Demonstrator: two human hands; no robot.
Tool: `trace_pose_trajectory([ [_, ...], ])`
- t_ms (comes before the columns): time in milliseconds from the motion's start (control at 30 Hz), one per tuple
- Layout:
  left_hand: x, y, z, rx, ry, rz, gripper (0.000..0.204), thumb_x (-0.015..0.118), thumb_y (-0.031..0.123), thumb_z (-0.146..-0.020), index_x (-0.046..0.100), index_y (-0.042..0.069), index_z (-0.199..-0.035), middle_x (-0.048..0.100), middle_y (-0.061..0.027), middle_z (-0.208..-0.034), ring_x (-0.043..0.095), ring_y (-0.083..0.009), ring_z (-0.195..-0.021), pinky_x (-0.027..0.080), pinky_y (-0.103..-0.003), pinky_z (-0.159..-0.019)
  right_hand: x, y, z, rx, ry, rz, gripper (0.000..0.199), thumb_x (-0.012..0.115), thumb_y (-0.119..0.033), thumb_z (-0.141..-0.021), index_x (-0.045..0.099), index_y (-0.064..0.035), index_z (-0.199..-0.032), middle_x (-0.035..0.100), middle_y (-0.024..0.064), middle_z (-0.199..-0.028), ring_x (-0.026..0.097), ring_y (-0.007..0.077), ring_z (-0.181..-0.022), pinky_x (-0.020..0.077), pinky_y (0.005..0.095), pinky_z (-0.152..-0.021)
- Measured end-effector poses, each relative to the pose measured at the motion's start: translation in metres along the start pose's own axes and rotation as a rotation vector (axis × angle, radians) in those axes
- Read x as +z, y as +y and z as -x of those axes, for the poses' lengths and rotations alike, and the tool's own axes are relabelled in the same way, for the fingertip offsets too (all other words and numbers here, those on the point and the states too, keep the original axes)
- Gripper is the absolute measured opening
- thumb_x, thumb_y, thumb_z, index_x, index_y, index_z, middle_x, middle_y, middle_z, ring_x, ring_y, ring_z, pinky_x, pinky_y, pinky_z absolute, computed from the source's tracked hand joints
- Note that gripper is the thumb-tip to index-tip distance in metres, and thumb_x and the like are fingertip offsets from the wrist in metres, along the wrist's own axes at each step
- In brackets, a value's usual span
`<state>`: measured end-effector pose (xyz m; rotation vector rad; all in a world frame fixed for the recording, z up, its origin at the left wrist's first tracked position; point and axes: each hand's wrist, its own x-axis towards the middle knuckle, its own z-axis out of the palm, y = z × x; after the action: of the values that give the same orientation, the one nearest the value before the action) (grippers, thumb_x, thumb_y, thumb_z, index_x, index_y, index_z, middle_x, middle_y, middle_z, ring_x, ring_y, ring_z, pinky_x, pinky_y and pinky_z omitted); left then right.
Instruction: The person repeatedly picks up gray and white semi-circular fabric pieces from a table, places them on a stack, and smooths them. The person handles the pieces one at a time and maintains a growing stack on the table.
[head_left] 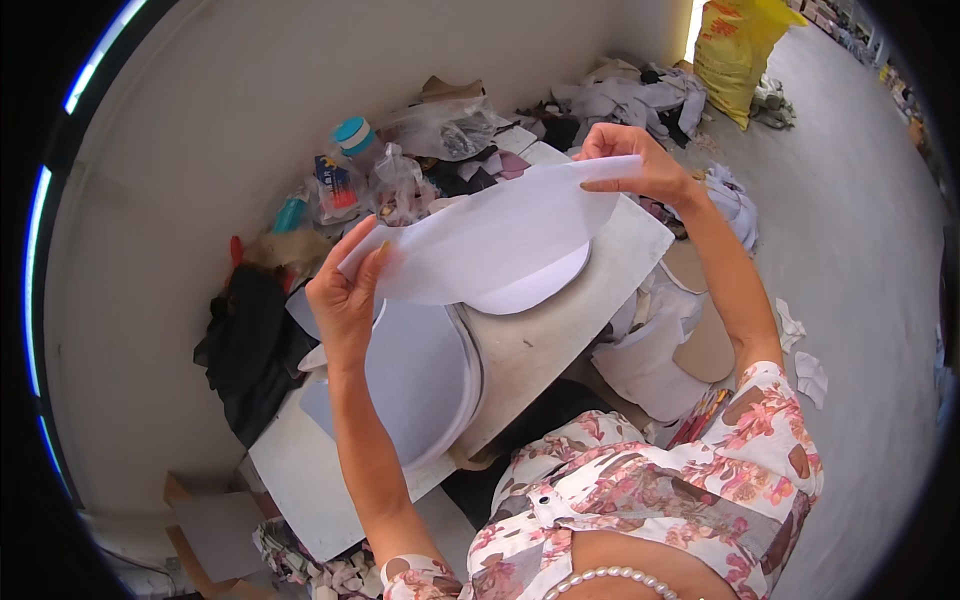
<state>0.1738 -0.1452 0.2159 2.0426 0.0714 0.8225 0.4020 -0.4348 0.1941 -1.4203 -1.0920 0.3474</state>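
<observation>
A thin white sheet is stretched between my two hands above the table. My left hand pinches its left end between thumb and fingers. At the far right end, my right hand grips the sheet the same way. Below it lies a stack of white rounded pieces, partly covered by the sheet. Nearer to me, beside my left forearm, is a larger pile of grey-white curved pieces. Both piles rest on a pale table.
A jar with a blue lid, plastic bags and scraps crowd the table's far side by the wall. Black cloth hangs at the left. White and beige pieces lie right of the table. A yellow sack stands on the floor.
</observation>
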Motion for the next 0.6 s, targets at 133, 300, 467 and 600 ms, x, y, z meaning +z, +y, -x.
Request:
trace_pose_trajectory([
  [133, -0.026, 0.018, 0.008, 0.028, 0.049, -0.083, 0.032, 0.069, 0.01, -0.085, 0.066, 0.006, -0.117, 0.069, -0.003, -0.097, 0.064, -0.0087, -0.079, 0.053, -0.021, -0.068, 0.032, -0.007, -0.012, -0.149, -0.045, -0.355, 0.027, 0.075, -0.012, -0.077, 0.048, -0.0103, -0.077, 0.063, 0.0034, -0.087, 0.057, 0.0075, -0.08, 0.0474, 0.0229, -0.074],
  [300, -0.069, 0.035, 0.025, -0.016, 0.15, -0.133, 0.021, 0.07, 0.011, -0.085, 0.068, 0.003, -0.104, 0.066, -0.0001, -0.081, 0.059, -0.0057, -0.069, 0.046, -0.017, -0.063, 0.068, -0.02, -0.026, -0.289, -0.014, -0.34, 0.018, 0.068, -0.014, -0.086, 0.061, -0.0035, -0.098, 0.064, 0.0021, -0.089, 0.06, 0.0072, -0.082, 0.0492, 0.0226, -0.074],
  [467, -0.116, 0.04, 0.067, -0.09, 0.274, 0.012, 0.016, 0.071, 0.015, -0.085, 0.063, 0.002, -0.08, 0.065, -0.0002, -0.072, 0.059, -0.0058, -0.065, 0.045, -0.018, -0.063, 0.105, -0.042, -0.024, -0.428, 0.083, -0.315, 0.015, 0.052, -0.011, -0.095, 0.063, 0.0002, -0.099, 0.066, 0.0054, -0.082, 0.063, 0.0113, -0.071, 0.0492, 0.0239, -0.071],
  [600, -0.145, 0.041, 0.126, -0.05, 0.322, 0.248, 0.015, 0.061, 0.018, -0.093, 0.06, 0.003, -0.095, 0.067, -0.0063, -0.077, 0.064, -0.0142, -0.065, 0.052, -0.028, -0.063, 0.133, -0.064, -0.011, -0.163, -0.032, -0.358, 0.021, 0.05, -0.015, -0.094, 0.063, 0.0002, -0.088, 0.064, 0.0061, -0.07, 0.061, 0.0123, -0.062, 0.0456, 0.023, -0.066],
])
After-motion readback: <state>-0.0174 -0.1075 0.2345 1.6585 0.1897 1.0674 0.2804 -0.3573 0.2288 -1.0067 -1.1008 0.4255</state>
